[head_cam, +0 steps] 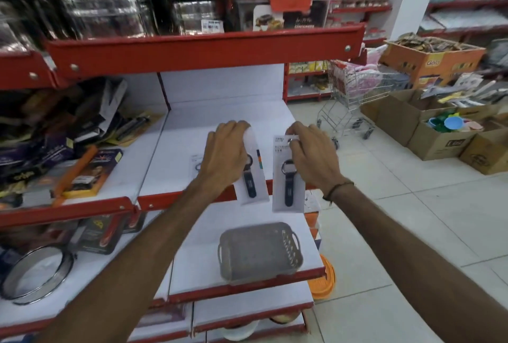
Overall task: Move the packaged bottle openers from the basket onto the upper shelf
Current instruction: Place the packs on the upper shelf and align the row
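Observation:
My left hand (pixel 226 154) grips the top of a white-carded bottle opener (pixel 251 180) with a dark handle, held over the front of the upper white shelf (pixel 220 114). My right hand (pixel 310 154) pinches the top of a second packaged bottle opener (pixel 288 180), which hangs past the shelf's red front edge. Another packaged opener (pixel 195 162) lies flat on the shelf, partly hidden behind my left wrist. The grey plastic basket (pixel 259 252) sits on the lower shelf below my hands, and it looks empty.
Packaged kitchen tools (pixel 82 172) crowd the shelf section to the left. A round sieve (pixel 35 274) lies lower left. A shopping trolley (pixel 354 100) and cardboard boxes (pixel 439 133) stand on the tiled floor to the right. Orange plastic lids (pixel 324 282) lean beside the lower shelf.

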`<control>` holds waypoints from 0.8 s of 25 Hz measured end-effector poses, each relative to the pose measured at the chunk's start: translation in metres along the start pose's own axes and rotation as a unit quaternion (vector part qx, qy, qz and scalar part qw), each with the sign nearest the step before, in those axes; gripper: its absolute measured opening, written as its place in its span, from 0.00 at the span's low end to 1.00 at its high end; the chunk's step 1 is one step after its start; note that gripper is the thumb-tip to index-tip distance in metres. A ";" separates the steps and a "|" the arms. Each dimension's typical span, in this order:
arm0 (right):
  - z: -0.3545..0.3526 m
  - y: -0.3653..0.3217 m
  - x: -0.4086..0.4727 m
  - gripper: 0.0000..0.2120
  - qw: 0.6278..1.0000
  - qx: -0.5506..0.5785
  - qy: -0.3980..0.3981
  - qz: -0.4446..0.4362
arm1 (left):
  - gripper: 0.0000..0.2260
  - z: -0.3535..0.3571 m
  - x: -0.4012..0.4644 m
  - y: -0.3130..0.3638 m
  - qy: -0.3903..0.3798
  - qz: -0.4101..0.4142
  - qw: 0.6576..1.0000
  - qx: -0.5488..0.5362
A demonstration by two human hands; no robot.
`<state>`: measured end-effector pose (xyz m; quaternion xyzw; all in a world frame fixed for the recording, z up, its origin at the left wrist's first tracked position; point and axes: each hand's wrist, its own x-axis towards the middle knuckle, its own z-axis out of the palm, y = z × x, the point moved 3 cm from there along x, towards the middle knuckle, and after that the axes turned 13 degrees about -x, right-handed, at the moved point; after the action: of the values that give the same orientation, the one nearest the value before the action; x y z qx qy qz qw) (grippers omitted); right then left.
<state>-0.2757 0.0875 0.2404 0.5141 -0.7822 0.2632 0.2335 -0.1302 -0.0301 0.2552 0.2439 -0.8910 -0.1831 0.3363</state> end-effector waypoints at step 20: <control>0.148 0.092 0.093 0.18 0.932 -0.142 -0.330 -0.045 | 0.19 0.123 0.102 -0.091 -0.206 -0.153 0.965 0.047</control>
<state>-0.4084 -0.0414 0.1724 0.5679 -0.8206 -0.0461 0.0440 -0.2537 -0.1412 0.1760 0.3495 -0.9008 -0.2369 0.1015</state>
